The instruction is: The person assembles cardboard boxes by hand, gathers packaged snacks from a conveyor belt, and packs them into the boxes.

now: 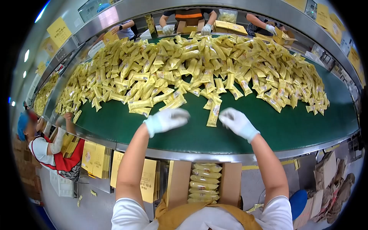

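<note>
Fingers first: L hand [167, 120] hangs over the green belt [184, 140], blurred, so can't tell if it's open or closed; R hand [239, 123] has fingers bent beside one loose pkt [214, 113], contact unclear, grip can't be told either. That pkt lies on the belt between the hands, far end at the heap [191, 57]. Risks, my guess: shiny wrap may slip in gloved fingers; pkts overlap, so a quick pull may drag others along, maybe over the steel rim [184, 155] into the open carton [178, 184] below or onto the floor [107, 212]. Hidden: carton's near end, behind the apron [180, 218]; heap's lower layers; head of co-worker [189, 16] opposite. Pkt print's too small to read.
</note>
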The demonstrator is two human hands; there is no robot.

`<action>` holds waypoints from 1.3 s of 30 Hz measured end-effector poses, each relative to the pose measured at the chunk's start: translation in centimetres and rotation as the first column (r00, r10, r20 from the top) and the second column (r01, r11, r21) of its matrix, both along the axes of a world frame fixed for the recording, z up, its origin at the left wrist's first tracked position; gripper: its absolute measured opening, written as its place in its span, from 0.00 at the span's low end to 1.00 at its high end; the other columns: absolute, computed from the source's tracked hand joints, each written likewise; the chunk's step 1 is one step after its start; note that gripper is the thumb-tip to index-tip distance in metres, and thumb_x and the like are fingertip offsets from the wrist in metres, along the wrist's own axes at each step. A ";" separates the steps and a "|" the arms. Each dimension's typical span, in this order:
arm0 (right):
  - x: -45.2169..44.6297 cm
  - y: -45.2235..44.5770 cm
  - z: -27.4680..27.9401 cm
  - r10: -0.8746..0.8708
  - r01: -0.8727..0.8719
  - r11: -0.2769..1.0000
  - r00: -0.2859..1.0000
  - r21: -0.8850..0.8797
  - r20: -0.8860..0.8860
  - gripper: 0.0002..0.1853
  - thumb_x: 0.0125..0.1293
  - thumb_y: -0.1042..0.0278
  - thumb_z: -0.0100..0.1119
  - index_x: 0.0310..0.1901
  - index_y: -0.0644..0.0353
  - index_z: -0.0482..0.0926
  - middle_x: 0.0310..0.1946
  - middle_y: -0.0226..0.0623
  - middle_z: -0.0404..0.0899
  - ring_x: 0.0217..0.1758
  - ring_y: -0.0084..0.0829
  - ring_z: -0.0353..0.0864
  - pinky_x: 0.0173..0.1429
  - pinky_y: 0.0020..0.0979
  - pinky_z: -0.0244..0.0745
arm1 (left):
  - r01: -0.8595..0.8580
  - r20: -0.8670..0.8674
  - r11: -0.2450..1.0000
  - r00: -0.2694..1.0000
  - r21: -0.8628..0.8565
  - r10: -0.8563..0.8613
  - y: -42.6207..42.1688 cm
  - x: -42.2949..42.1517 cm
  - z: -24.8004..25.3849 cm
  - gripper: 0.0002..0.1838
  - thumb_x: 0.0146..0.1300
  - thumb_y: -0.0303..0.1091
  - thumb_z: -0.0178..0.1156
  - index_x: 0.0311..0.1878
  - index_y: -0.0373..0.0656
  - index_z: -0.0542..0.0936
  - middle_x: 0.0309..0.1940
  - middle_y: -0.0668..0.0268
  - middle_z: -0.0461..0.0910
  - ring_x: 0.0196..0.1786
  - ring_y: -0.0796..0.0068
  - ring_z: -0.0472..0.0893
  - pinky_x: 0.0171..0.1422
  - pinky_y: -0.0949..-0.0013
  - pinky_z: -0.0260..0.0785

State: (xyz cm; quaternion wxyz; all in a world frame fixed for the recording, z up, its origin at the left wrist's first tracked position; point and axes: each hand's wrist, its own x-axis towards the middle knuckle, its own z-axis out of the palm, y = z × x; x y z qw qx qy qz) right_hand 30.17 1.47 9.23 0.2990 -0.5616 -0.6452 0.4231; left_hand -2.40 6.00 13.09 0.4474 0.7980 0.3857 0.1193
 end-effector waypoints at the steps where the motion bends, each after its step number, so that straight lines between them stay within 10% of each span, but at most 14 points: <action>1: -0.9 2.1 0.0 -0.059 0.054 0.998 0.987 0.039 0.151 0.26 0.65 0.46 0.65 0.55 0.59 0.80 0.44 0.43 0.83 0.48 0.37 0.84 0.55 0.35 0.77 | -0.228 -0.046 0.954 0.969 0.194 0.242 2.3 -0.3 -3.0 0.26 0.67 0.44 0.64 0.64 0.40 0.79 0.61 0.54 0.81 0.66 0.59 0.78 0.72 0.63 0.69; 3: -2.5 6.7 -3.0 -0.099 0.041 0.989 0.902 0.144 0.419 0.42 0.58 0.39 0.66 0.70 0.53 0.69 0.66 0.49 0.71 0.67 0.50 0.73 0.69 0.44 0.71 | -0.315 -0.244 0.812 0.845 0.492 0.475 6.1 0.2 -6.4 0.32 0.62 0.50 0.66 0.66 0.44 0.77 0.65 0.53 0.77 0.68 0.56 0.76 0.74 0.61 0.66; 7: -6.5 12.4 -4.5 -0.075 0.087 0.996 0.816 0.006 0.573 0.41 0.57 0.44 0.70 0.72 0.41 0.68 0.67 0.43 0.70 0.67 0.52 0.73 0.69 0.46 0.72 | -0.262 -0.484 0.752 0.629 0.605 0.608 9.0 2.0 -10.5 0.44 0.55 0.58 0.70 0.75 0.58 0.68 0.75 0.62 0.65 0.78 0.58 0.61 0.76 0.50 0.62; 13: -5.2 10.9 -7.0 0.080 -0.243 0.961 0.698 0.130 0.712 0.35 0.56 0.59 0.69 0.68 0.35 0.71 0.57 0.40 0.75 0.59 0.51 0.77 0.61 0.44 0.76 | -0.269 -0.395 0.706 0.675 0.655 0.623 8.2 3.2 -13.1 0.38 0.61 0.55 0.66 0.74 0.58 0.69 0.71 0.59 0.66 0.70 0.46 0.68 0.70 0.48 0.68; 21: 4.4 0.0 -5.8 0.209 -0.645 0.734 0.512 0.212 0.833 0.35 0.58 0.57 0.69 0.69 0.32 0.71 0.59 0.39 0.74 0.67 0.50 0.70 0.67 0.45 0.72 | 0.038 -0.339 0.803 0.918 0.595 0.208 -3.6 1.3 -11.4 0.38 0.56 0.51 0.72 0.70 0.56 0.72 0.66 0.60 0.68 0.67 0.51 0.69 0.67 0.49 0.66; 26: 7.1 -6.2 -7.4 -0.451 0.184 0.873 0.655 0.451 0.606 0.57 0.44 0.50 0.80 0.74 0.63 0.59 0.69 0.58 0.64 0.69 0.54 0.69 0.70 0.46 0.70 | 0.053 -0.353 0.745 0.901 0.665 0.250 -6.8 -1.1 -11.3 0.39 0.56 0.47 0.72 0.71 0.54 0.71 0.73 0.57 0.65 0.76 0.51 0.63 0.76 0.48 0.58; 29: 7.2 -9.7 -7.5 -0.441 0.530 0.842 0.571 0.100 0.693 0.47 0.49 0.53 0.79 0.69 0.63 0.67 0.67 0.57 0.68 0.65 0.54 0.73 0.67 0.45 0.72 | -0.046 -0.323 0.714 0.870 0.698 0.372 -7.4 -2.5 -12.7 0.37 0.56 0.45 0.72 0.69 0.47 0.73 0.74 0.55 0.65 0.77 0.51 0.62 0.78 0.48 0.56; 35: 10.3 -11.8 -8.4 -0.544 0.452 0.837 0.742 0.307 0.392 0.32 0.56 0.68 0.73 0.63 0.63 0.74 0.56 0.51 0.80 0.57 0.51 0.79 0.63 0.43 0.76 | -0.181 -0.221 0.780 0.899 0.598 0.378 -8.6 -2.1 -9.1 0.29 0.59 0.42 0.71 0.62 0.43 0.78 0.60 0.57 0.78 0.57 0.57 0.79 0.64 0.58 0.71; 39: 5.0 -8.2 -1.5 -0.249 0.098 0.865 0.935 0.492 0.252 0.27 0.55 0.69 0.75 0.58 0.60 0.79 0.52 0.46 0.83 0.55 0.49 0.80 0.62 0.42 0.76 | -0.159 -0.066 0.610 0.942 0.776 0.329 -6.5 1.7 -6.6 0.27 0.62 0.46 0.69 0.62 0.46 0.78 0.52 0.63 0.82 0.53 0.63 0.81 0.60 0.61 0.72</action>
